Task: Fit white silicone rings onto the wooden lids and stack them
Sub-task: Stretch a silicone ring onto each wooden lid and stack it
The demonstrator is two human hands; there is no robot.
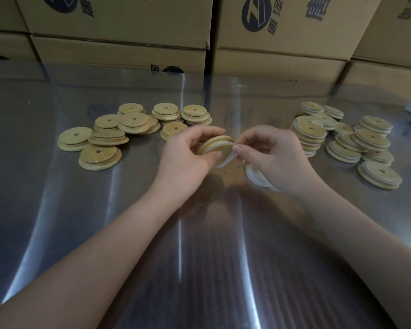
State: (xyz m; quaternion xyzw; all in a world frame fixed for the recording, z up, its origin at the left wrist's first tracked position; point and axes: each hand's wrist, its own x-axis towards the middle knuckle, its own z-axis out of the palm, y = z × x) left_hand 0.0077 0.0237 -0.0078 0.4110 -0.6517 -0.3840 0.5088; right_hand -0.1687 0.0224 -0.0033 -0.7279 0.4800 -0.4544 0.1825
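Where both forearms reach out over the glossy desk (pixel 199 269), the hands meet above its middle. The left hand (pixel 190 153) curls round a wooden lid (pixel 217 144) held on edge. The right hand (pixel 268 153) pinches the white silicone ring (pixel 227 160) at the lid's rim between thumb and forefinger. The ring seems seated along the near edge and slack at the bottom. The step probably goes best by turning the lid in the left hand while the right walks the ring round, kept flat so that it neither twists nor springs off. Spare rings (pixel 256 178) lie on the desk just under the right wrist. Farther out, bare lids (pixel 105 136) sit in low heaps to the left and ringed lids (pixel 363 141) in uneven stacks to the right. These stacks are crowded, so a new lid would need careful setting. Cardboard boxes (pixel 119 27) wall off the back.
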